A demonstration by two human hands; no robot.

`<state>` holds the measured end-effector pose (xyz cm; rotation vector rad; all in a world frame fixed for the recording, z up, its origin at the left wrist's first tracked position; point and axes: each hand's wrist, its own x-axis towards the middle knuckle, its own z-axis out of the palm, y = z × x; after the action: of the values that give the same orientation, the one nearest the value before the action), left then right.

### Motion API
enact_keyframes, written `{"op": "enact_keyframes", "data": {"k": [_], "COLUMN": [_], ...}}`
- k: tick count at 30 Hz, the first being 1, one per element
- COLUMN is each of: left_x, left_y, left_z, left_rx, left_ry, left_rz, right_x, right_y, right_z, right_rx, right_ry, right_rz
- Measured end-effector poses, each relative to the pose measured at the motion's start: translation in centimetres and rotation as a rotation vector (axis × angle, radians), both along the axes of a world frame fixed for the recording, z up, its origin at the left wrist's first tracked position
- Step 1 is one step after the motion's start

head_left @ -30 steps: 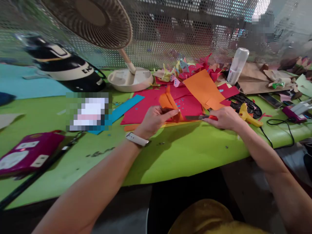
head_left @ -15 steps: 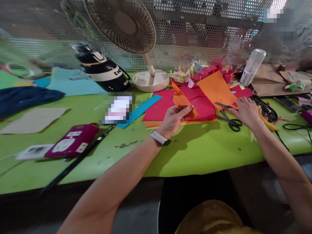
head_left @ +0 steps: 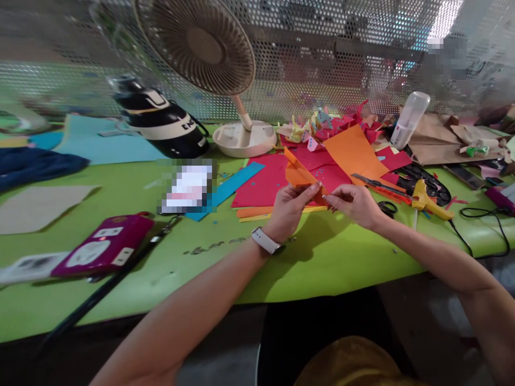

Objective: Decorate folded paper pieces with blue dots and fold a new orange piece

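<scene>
A folded strip of orange paper [head_left: 298, 170] is pinched between the thumb and fingers of my left hand [head_left: 290, 209], which wears a pale watch on its wrist. At the strip's lower right end, my right hand [head_left: 354, 205] closes its thumb and fingertips on the same paper. Beneath lie red sheets [head_left: 261, 185], with orange and yellow sheets showing at their front edge. An orange sheet [head_left: 354, 155] rests just beyond my right hand. On its near edge lies a utility knife [head_left: 378, 185]. Black-handled scissors [head_left: 388, 208] are partly hidden behind my right hand.
Right of my hands lie a yellow glue gun [head_left: 428, 201] with its cord and a black tray [head_left: 432, 182]. Behind stand a fan [head_left: 245, 139], folded paper pieces [head_left: 322, 126] and a clear bottle [head_left: 410, 120]. Leftward are a black flask [head_left: 161, 120], a phone [head_left: 187, 187] and a purple case [head_left: 102, 244].
My right hand has left the knife, which now lies on the table, and moved left to take the end of the orange strip. My left hand still holds the strip.
</scene>
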<state>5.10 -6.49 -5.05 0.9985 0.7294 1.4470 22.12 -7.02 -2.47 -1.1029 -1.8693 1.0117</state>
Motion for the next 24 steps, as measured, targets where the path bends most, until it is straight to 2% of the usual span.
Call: {"op": "enact_keyframes", "data": {"k": [5,11,18,24], "left_x": [-0.1,0.3,0.3,0.7], "left_y": [0.1,0.3,0.6,0.4], "left_z": [0.3,0.3,-0.4,-0.2], "left_rx": [-0.039,-0.045,-0.061,-0.043], "left_ry": [-0.035,-0.036,-0.050,-0.080], "left_rz": [-0.020,-0.046,-0.052,-0.059], "right_x": [-0.2,0.0,0.1,-0.2], "right_y": [0.2,0.3,0.4,0.6], "right_z": [-0.8,-1.3,-2.6,-2.6], "right_rx": [0.032,0.097,0.014,-0.021], "right_ry": [0.083,0.069,0.126,0.155], "right_rz": [-0.013,-0.045,0.001,0.022]}}
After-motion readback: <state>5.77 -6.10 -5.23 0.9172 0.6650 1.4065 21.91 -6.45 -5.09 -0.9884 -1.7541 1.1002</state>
